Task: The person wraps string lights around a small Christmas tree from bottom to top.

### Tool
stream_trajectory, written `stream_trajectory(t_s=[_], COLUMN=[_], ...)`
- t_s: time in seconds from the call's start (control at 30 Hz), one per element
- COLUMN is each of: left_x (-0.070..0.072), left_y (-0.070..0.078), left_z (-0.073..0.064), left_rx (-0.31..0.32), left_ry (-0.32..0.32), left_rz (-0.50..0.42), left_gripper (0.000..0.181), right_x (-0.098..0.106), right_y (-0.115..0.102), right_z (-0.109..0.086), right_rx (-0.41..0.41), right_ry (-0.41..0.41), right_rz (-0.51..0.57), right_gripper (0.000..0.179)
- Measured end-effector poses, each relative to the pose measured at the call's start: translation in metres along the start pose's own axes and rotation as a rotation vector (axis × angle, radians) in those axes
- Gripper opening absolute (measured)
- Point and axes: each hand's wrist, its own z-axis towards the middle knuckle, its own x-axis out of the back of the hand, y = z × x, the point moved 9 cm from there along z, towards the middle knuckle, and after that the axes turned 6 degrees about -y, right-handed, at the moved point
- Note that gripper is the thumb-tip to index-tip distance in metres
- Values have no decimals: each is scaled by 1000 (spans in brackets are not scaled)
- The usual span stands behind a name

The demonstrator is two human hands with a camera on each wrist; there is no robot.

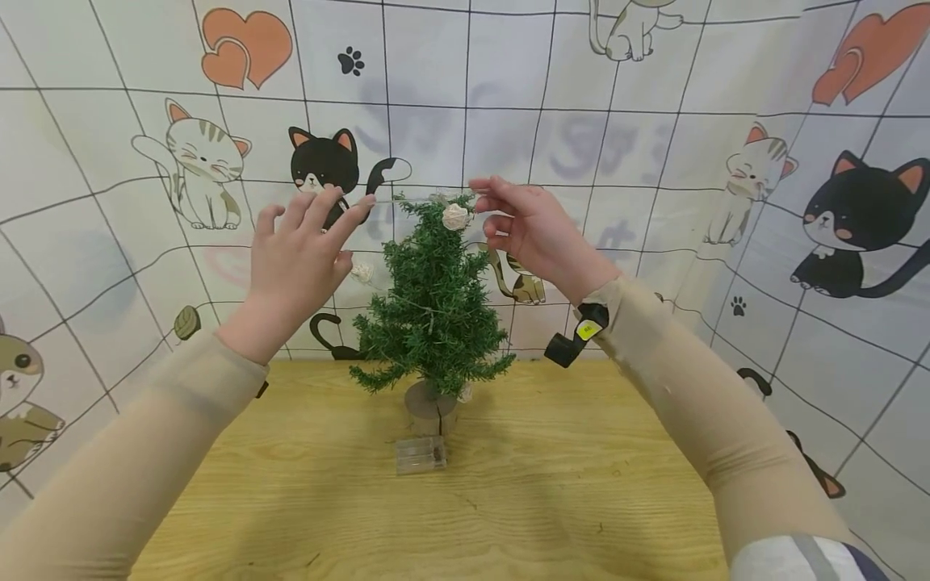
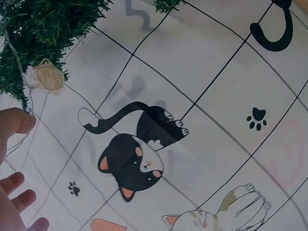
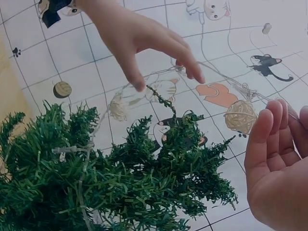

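Observation:
A small green artificial Christmas tree (image 1: 436, 307) stands mid-table in the head view. A clear-wired string light (image 1: 421, 200) with pale woven balls runs across its top between the two hands. My left hand (image 1: 298, 246) is at the upper left of the tree, fingers spread, the wire lying against them. My right hand (image 1: 534, 230) pinches the wire at the upper right. A woven ball (image 1: 455, 216) hangs near the right fingertips; another ball (image 1: 362, 273) is at the tree's left side. In the right wrist view, the ball (image 3: 240, 117) hangs beside the right fingers.
A clear battery box (image 1: 421, 456) lies on the wooden table (image 1: 538, 484) in front of the tree's round base (image 1: 429, 407), a dark wire running to it. Behind hangs a white gridded cloth (image 1: 501, 73) printed with cats and hearts.

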Motion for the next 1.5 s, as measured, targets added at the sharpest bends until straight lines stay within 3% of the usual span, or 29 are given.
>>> stream_trajectory(t_s=[0.33, 0.7, 1.07, 1.3, 1.5], left_x=[-42, -60, -88, -110, -117], left_y=[-17, -23, -26, -25, -19], left_z=[-5, 0, 5, 6, 10], left_rx=[162, 244, 249, 269, 262], left_ry=[-210, -254, -282, -368, -435], left_rz=[-117, -184, -274, -366, -405], left_gripper=[88, 88, 71, 67, 61], right_x=[-8, -8, 7, 22, 30], right_y=[-11, -25, -17, -2, 0], right_z=[36, 67, 82, 86, 87], right_rx=[6, -62, -109, -134, -148], right_ry=[20, 48, 32, 5, 27], right_rz=[-121, -280, -466, -540, -560], right_gripper=[29, 34, 40, 45, 47])
